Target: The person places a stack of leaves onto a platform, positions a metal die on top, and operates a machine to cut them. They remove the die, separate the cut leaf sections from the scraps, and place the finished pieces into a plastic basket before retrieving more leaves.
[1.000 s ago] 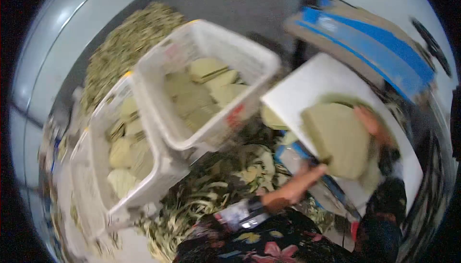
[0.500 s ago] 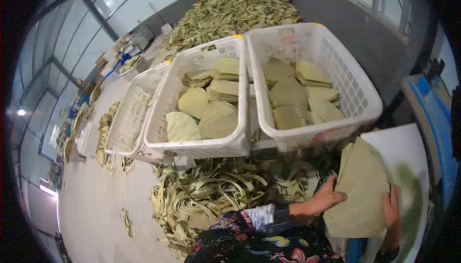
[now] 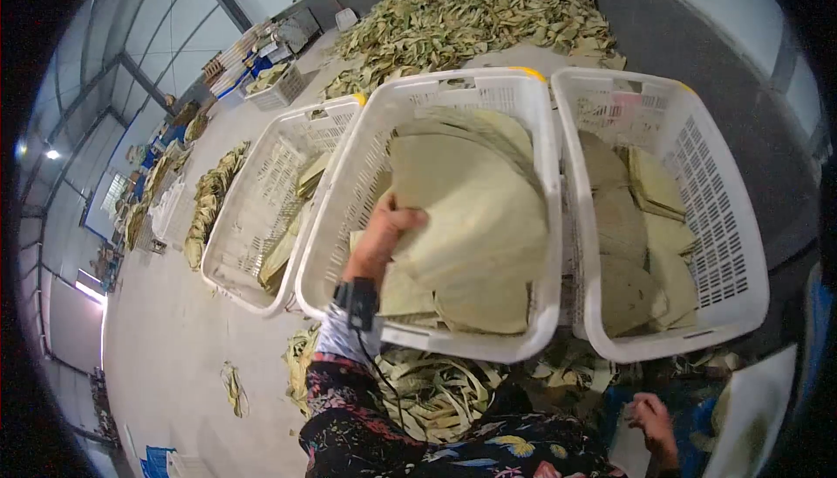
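My left hand (image 3: 384,235) grips the lower left edge of a fanned stack of pale green leaves (image 3: 471,199), its thumb on top. The stack is over the middle white basket (image 3: 510,351), where more leaf stacks (image 3: 484,306) lie beneath it. At the lower right, beside a pale board, my right hand (image 3: 652,421) is away from the leaves with its fingers curled; whether it holds anything is too unclear to tell.
A right basket (image 3: 724,338) holds several leaf stacks, and a left basket (image 3: 214,256) holds a few. Leaf strips (image 3: 436,395) lie below the baskets. Behind them is a large leaf heap (image 3: 488,11). A white board (image 3: 754,417) stands at the lower right.
The leaf stack has moved from the lower right to over the middle basket in my left hand. My right hand has let go of it. The view has shifted, showing more of the left basket.
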`<state>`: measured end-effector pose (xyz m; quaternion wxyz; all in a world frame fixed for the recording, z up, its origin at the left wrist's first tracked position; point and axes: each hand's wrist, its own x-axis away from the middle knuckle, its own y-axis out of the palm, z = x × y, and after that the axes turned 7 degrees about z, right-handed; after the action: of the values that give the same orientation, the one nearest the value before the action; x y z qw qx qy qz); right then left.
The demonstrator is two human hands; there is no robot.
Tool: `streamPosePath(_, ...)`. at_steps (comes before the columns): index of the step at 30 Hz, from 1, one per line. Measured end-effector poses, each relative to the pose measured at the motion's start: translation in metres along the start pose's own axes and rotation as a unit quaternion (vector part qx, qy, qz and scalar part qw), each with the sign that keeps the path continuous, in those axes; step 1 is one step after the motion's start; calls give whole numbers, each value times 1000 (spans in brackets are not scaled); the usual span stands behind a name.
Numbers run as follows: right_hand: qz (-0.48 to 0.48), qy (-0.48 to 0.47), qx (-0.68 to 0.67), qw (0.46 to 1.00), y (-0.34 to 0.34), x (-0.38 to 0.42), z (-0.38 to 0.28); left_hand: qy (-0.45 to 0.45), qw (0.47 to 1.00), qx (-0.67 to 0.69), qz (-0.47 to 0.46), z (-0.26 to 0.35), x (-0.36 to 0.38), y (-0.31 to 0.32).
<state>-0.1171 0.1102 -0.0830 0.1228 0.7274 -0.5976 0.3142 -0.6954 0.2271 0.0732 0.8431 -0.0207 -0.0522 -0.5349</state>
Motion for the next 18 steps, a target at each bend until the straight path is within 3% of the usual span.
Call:
streamPosePath(2,3,17,-12,1000,17,-13,13,-8,999,0,45,0,-35,-38)
streamPosePath(4,41,104,2,994,34,-15,17,-60,997,-31,33,-20,-83,-85)
streamPosePath(5,31,31,46,998,22,-32,79,-66,997,-32,31,-40,-112,-114)
streamPosePath(6,33,36,46,998,26,-28,83,-62,967,-246,32,-66,-144,-144)
streamPosePath(7,28,71,44,996,26,-24,85,-53,892,-448,29,-91,-170,-160)
streamPosePath(8,21,104,41,994,27,-21,84,-54,892,-448,26,-118,-182,-162)
streamPosePath(9,21,107,40,993,35,-18,73,143,841,-517,70,-147,-183,-161)
streamPosePath(10,62,192,32,979,45,-15,60,334,750,-561,109,-166,-179,-153)
streamPosePath(11,105,277,21,955,54,-12,52,244,706,-664,28,-175,-172,-129)
streamPosePath(12,108,281,18,954,59,-9,52,149,643,-750,-55,-183,-164,-110)
streamPosePath(18,98,236,93,962,67,22,80,115,656,-745,-48,-179,-155,-84)
